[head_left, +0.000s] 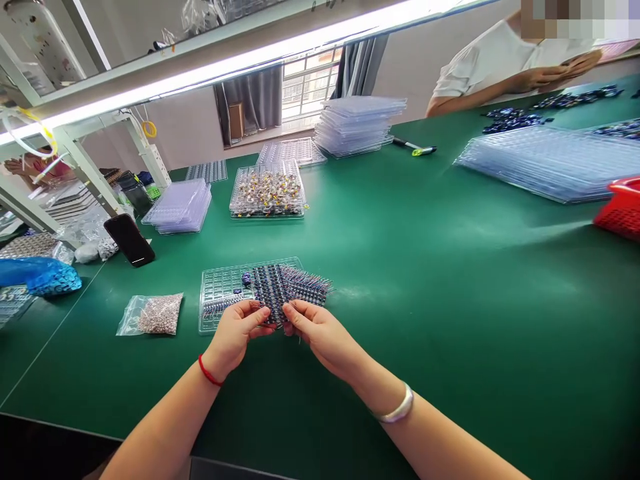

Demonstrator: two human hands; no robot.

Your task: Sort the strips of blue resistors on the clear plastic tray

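Observation:
Between my two hands is a dark blue panel of small circuit boards (271, 287), its lower edge pinched from both sides. My left hand (243, 325), with a red cord at the wrist, grips the lower left corner between thumb and fingers. On the lower right corner, my right hand (310, 321) closes in the same way; a silver bangle circles that wrist. Behind the panel lie more boards with thin wire leads (310, 285), partly covered. Beneath them a clear plastic tray (213, 283) rests on the green table, with a row of small wired parts (220, 305) in it.
Left of the tray lie a bag of small beads (161, 315) and a phone (129, 240). Farther back stand a tray of small parts (269, 192) and stacked clear trays (355, 127). A red basket (620, 210) is at right. Across the table sits another person (490, 63).

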